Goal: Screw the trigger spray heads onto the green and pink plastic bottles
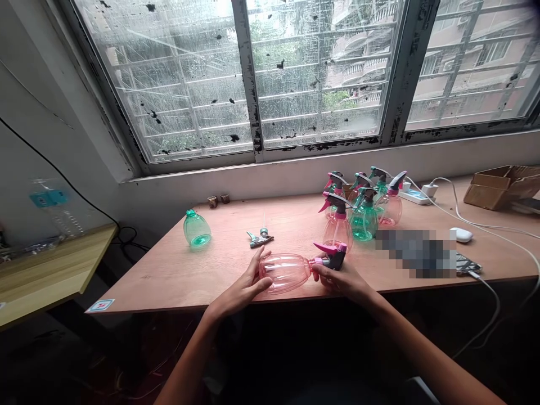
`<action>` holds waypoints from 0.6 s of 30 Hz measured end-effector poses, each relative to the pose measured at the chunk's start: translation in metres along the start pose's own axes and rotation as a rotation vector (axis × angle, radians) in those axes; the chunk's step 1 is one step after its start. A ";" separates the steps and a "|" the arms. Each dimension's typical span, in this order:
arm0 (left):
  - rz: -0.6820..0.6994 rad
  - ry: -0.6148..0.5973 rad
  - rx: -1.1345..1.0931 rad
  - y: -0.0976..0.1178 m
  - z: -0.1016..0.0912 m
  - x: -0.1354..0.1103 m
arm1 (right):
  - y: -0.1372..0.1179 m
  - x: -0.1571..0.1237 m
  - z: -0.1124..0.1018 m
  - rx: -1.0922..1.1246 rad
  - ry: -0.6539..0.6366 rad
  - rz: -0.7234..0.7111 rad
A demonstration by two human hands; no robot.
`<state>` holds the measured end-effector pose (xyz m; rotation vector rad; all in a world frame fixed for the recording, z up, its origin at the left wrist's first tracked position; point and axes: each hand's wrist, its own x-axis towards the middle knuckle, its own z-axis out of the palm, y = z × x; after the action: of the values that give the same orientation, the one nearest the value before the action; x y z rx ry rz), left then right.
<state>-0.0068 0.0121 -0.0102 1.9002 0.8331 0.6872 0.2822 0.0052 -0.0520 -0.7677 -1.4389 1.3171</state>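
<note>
A clear pink spray bottle (287,272) lies on its side in the air over the table's front edge, its base to the left. My left hand (251,281) is wrapped around the base end. At the neck, my right hand (337,278) closes its fingers just under the black and pink trigger head (335,256), which sits on the bottle's mouth. Behind my left hand, a loose black and green trigger head (261,238) rests on the table with its thin tube pointing up. Farther left stands an open green bottle (196,229) without a head.
Several pink and green spray bottles (363,219) with heads stand together at the back right. Beyond them are a power strip (415,195), white cables, an earphone case (460,235), a phone (468,263) and a cardboard box (493,188). Two small brown objects (213,201) sit by the window wall.
</note>
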 end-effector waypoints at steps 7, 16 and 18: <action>0.033 -0.028 -0.007 0.007 0.006 -0.002 | -0.001 0.000 0.000 -0.007 0.006 -0.015; -0.005 0.043 -0.005 0.005 0.000 -0.001 | 0.001 0.001 0.000 -0.014 -0.020 -0.005; -0.010 0.053 -0.031 0.004 0.000 -0.001 | 0.000 0.001 0.000 -0.006 -0.014 -0.007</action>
<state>-0.0062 0.0095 -0.0066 1.8558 0.8598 0.7429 0.2818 0.0061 -0.0520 -0.7580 -1.4568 1.3156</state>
